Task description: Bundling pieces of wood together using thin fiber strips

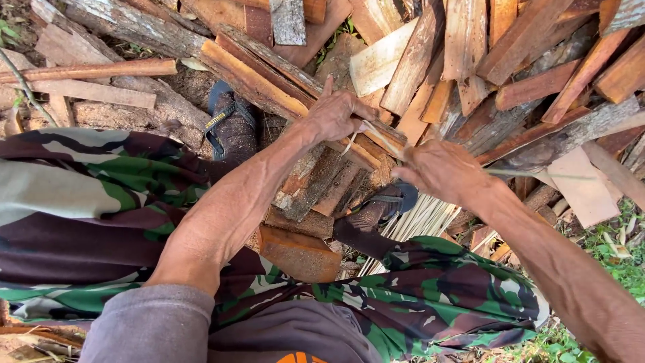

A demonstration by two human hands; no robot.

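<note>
- Two bare hands are being held close together over a heap of split wood [430, 81], seen from above.
- A thin pale strip [383, 138] is being gripped between them, lying just above the reddish planks at the front edge of the heap.
- The left hand [334, 115] is being closed around the near end of the strip, with the thumb raised and the fingers curled down over it.
- The right hand [443, 171] is being clenched on the far part of the same strip, its fingers folded under, so what lies inside the fist cannot be told.
- A second fine sliver [531, 175] is being seen running out to the right from behind the right hand, across the wood.
- A bundle of pale thin sticks [420, 222] is being kept below the right hand, fanned out beside the right foot.
- Both feet are being rested on the wood: one in a dark sandal [228, 128] near the left forearm, the other in a sandal [393, 200] just under the right hand.
- Camouflage trousers [121, 195] are being worn, with the knees spread to either side of the arms.
- Grass [618, 255] is being shown at the lower right, beside the heap.
</note>
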